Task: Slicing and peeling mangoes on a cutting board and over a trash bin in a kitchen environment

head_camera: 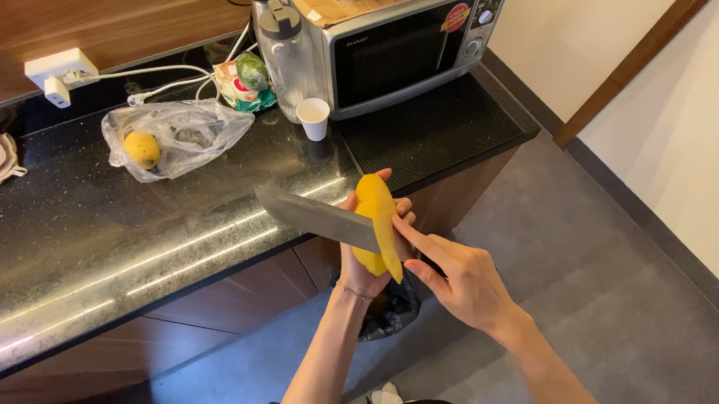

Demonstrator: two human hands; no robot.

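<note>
My left hand (357, 269) grips a yellow peeled mango (377, 217) upright in front of the counter edge. My right hand (455, 275) holds a broad steel cleaver (315, 215) by its handle, forefinger stretched along the blade's back. The blade lies flat against the mango's left side, pointing left over the counter. A strip of yellow skin hangs down the fruit's right side.
A dark stone counter (87, 235) runs left. On it lie a clear plastic bag (177, 137) with another mango (142, 149), a small white cup (314, 117), a bottle (288, 61) and a microwave (408, 45). A black bin bag (391, 308) sits on the floor below my hands.
</note>
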